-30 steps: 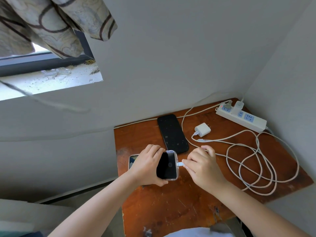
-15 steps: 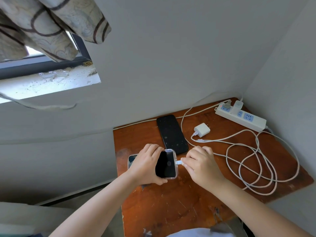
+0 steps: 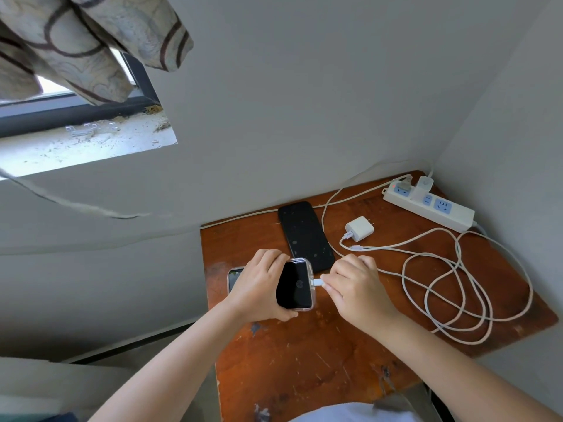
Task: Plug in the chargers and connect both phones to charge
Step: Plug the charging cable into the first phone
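1. Little had shifted over the last second: the right hand (image 3: 356, 287) stayed pinched on the white cable plug (image 3: 316, 282) at the end of the cased phone (image 3: 295, 284), and the plug looked no deeper than before.
2. Fingers of the left hand (image 3: 259, 284) were clamped around that phone, holding it just above the wooden table (image 3: 304, 360); its screen was dark with a faint round mark.
3. Right thumb and forefinger were together on the plug; whether it was fully seated I could not tell, since the fingers hid the joint.
4. Its cable (image 3: 457, 300) ran off in loose loops toward the power strip (image 3: 429, 205), where one white charger (image 3: 425, 184) stood plugged in.
5. A second charger (image 3: 360, 228) lay unplugged on the table, its cable end loose, just beside the bare black phone (image 3: 304, 236), which was not connected.
6. Judged so, the first phone was nearly done; the second charger and phone were left.
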Tool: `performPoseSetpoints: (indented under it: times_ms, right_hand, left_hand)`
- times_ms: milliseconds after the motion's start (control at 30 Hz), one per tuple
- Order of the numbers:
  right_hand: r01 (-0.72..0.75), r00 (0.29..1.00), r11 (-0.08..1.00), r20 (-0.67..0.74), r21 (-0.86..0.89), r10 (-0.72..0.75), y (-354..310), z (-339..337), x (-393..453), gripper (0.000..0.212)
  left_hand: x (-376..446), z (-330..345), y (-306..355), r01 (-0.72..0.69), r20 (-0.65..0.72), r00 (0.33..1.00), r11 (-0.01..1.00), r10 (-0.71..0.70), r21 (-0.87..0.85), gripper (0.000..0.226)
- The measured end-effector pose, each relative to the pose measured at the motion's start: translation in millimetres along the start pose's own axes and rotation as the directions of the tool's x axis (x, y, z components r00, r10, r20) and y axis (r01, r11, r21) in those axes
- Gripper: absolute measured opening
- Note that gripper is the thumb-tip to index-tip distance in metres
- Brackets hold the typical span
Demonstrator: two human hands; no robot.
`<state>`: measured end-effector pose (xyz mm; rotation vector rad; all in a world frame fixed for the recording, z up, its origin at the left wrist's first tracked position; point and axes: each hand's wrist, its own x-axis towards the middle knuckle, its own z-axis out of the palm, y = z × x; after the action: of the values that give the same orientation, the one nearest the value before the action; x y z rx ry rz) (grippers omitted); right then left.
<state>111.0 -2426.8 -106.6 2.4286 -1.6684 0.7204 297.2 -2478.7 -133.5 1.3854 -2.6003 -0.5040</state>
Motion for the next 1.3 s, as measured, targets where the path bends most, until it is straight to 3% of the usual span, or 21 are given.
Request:
performPoseSetpoints:
  times_ms: [767, 1300]
  right_hand:
    - [0.15, 0.986, 0.989, 0.072, 0.007, -0.15, 9, -9, 4, 0.02]
    - [0.082, 0.994, 0.996, 0.063, 0.043, -0.084, 5, -3, -3, 0.02]
  left_hand:
    - [-6, -3, 8, -0.044, -0.021, 0.999, 0.998, 0.043, -0.036, 0.085]
    - [-4, -2, 8, -0.05, -0.003, 0.999, 0.998, 0.05, -0.024, 0.083]
